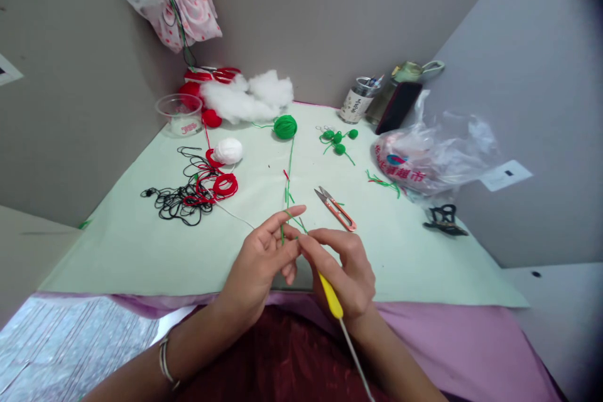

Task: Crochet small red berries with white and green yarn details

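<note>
The two hands come together at the near edge of the tabletop [141, 251], their fingertips close enough that I cannot tell whether they touch. The left hand [259, 257] has its index finger stretched out with a green strand [289, 166] looped over it, while the thumb and another finger pinch the work. The right hand [347, 271] is closed around a yellow-handled hook [331, 298], whose thin pale shaft runs from the handle's lower end back toward the person. The hook's tip is hidden among the fingers.

Straight ahead of the hands, the strand leads out to a green ball [285, 127]. Just beyond the right hand lie orange-handled snips [338, 210], blades pointing away and to the left. Farther out beyond them sits a cluster of small green pieces [338, 138], with loose yarn ends [385, 183] to the right, near a plastic bag [412, 160]. A dark hair clip [445, 221] rests farther right of the right hand.

Ahead and to the left of the left hand are a white ball [228, 151], a red coil [225, 184] and tangled black cord [172, 202]. White stuffing [245, 100] lies beyond these, next to a clear tub [183, 125].
</note>
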`<state>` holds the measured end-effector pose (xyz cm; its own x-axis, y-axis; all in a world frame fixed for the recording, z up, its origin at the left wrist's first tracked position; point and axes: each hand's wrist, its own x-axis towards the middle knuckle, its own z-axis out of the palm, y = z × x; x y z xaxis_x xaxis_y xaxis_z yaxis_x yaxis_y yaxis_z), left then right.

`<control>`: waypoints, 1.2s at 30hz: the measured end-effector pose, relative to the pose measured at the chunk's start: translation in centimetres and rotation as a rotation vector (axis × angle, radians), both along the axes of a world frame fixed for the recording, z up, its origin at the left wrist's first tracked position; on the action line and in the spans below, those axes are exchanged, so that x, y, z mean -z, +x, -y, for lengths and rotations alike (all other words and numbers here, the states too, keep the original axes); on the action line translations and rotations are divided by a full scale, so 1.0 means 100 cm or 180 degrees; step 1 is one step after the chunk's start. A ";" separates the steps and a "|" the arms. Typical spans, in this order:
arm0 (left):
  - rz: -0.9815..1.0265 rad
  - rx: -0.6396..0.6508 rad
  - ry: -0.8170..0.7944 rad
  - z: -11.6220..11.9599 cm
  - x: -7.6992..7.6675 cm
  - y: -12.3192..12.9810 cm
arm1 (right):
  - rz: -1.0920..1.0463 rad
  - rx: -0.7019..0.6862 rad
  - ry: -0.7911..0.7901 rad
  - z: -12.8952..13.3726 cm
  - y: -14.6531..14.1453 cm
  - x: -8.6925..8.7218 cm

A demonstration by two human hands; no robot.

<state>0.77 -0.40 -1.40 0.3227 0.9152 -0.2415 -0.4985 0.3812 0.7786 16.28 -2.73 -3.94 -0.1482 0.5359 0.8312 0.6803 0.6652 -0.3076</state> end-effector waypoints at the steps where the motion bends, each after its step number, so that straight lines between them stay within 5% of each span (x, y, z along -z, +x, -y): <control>1: 0.0172 0.0135 -0.0176 -0.001 0.000 -0.001 | -0.0125 0.0021 -0.0078 0.000 0.000 0.000; 7: 0.0443 0.0250 -0.0346 -0.006 -0.003 -0.004 | -0.1963 -0.0438 -0.1022 -0.006 0.001 -0.017; 14: 0.0103 0.0005 0.0007 -0.001 -0.002 0.002 | -0.0892 -0.0322 -0.0553 -0.004 -0.003 -0.010; 17: 0.0350 0.0281 -0.0266 -0.005 0.000 -0.001 | -0.0524 -0.0203 -0.0343 -0.001 0.001 -0.007; 23: 0.0566 0.0243 -0.0402 -0.008 -0.001 -0.006 | -0.2280 -0.0706 -0.1237 -0.008 0.005 -0.016; 36: -0.0005 0.0020 0.0300 -0.004 0.002 -0.003 | -0.2483 -0.0985 -0.1622 -0.005 0.006 -0.014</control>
<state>0.45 0.03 -1.56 0.3283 0.9318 -0.1548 -0.4950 0.3093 0.8120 16.85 -2.20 -2.50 0.1499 0.8876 0.4355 -0.0177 0.4428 -0.8964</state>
